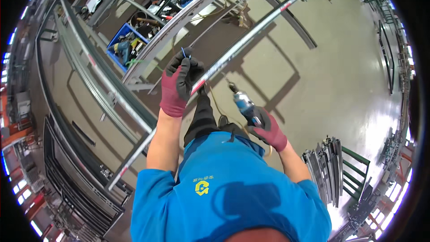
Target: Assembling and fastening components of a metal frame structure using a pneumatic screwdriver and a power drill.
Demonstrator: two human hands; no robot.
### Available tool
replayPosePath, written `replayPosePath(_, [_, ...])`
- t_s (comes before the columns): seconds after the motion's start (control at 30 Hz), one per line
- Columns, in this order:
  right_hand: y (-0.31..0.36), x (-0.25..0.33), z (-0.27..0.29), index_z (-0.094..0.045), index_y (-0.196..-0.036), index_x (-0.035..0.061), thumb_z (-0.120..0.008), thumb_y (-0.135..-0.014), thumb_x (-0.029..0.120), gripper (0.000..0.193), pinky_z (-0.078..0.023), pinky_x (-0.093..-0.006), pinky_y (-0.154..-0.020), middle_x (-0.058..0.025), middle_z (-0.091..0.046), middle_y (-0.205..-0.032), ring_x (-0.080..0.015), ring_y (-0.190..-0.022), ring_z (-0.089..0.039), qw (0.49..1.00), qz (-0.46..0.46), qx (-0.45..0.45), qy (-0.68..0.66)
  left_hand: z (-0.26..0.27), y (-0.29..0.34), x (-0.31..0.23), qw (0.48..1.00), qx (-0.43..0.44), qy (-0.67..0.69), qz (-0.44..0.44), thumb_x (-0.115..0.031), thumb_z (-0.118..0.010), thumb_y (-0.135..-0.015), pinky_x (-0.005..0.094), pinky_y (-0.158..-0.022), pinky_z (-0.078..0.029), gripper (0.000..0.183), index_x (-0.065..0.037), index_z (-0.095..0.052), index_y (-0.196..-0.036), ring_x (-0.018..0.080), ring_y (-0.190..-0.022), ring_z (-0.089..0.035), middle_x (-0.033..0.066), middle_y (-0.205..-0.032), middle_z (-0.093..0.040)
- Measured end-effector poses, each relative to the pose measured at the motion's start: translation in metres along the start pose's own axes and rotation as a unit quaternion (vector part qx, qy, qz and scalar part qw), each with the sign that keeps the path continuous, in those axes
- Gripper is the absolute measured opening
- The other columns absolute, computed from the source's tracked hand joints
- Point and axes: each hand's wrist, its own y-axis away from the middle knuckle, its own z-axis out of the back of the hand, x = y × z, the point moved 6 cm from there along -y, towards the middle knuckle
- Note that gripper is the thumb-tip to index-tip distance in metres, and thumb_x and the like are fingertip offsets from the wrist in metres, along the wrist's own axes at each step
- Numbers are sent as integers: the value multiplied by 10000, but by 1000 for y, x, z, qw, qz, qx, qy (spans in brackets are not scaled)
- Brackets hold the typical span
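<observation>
My left hand (178, 83), in a maroon glove with dark grey palm and fingers, is raised beside a long metal bar (251, 39). Its fingertips pinch a small, thin bluish piece (183, 53), too small to tell its kind. A matching glove covers my right hand (268, 129), which is closed around the grip of a blue and black power drill (244, 103). The drill's chuck and thin bit point up and left toward the bar, apart from it. Part of the right-hand fingers is hidden behind the drill's handle.
A long metal frame (103, 77) runs along my left. Beyond my left hand stand a blue bin (117, 35) with another power tool and trays of loose tools. A cord trails near my feet. Bundled metal profiles (323, 166) and a green rack (356, 175) stand at the lower right.
</observation>
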Motion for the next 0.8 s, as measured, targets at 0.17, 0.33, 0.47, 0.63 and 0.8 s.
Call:
replayPosePath(0.17, [42, 17, -52, -555, -1382, 18, -784, -845, 251, 629, -500, -389, -980, -140, -692, -1193, -216, -1104, -641, 991, 55, 122, 3, 7, 99, 3, 997, -8, 58, -56, -173, -563, -1087, 452, -964, -608, 301, 6, -586, -1327, 282, -1018, -740, 101, -1062, -714])
replayPosePath(0.33, [70, -1, -89, -562, -1371, 16, -766, -863, 285, 610, -502, -377, -949, -147, -690, -1159, -203, -1056, -634, 983, 89, 159, 18, 21, 177, 0, 987, -17, 141, -76, -101, -473, -1077, 589, -1020, -554, 217, 44, -606, -1170, 372, -1084, -698, 167, -1125, -689])
replayPosePath(0.47, [92, 5, -118, -583, -1337, 14, -777, -851, 207, 558, -487, -376, -1009, -126, -689, -1218, -203, -1136, -631, 982, 68, 170, 49, 45, 221, -8, 982, -84, 153, -78, -147, -473, -1104, 598, -1023, -563, 191, -21, -565, -1215, 369, -1070, -711, 131, -1049, -676])
replayPosePath(0.63, [107, 1, -161, -581, -1339, 15, -775, -850, 202, 558, -488, -373, -1003, -121, -686, -1206, -201, -1122, -629, 978, 72, 175, 91, 75, 257, -23, 974, -71, 192, -96, -158, -500, -1096, 578, -1029, -562, 180, -37, -585, -1198, 346, -1084, -712, 105, -1051, -685])
replayPosePath(0.8, [123, 1, -216, -576, -1345, 14, -767, -849, 189, 560, -492, -377, -1005, -122, -686, -1214, -200, -1122, -632, 978, 65, 177, 90, 118, 287, -44, 974, -42, 199, -103, -171, -522, -1086, 555, -1070, -532, 178, -78, -609, -1211, 317, -1134, -690, 96, -1090, -706])
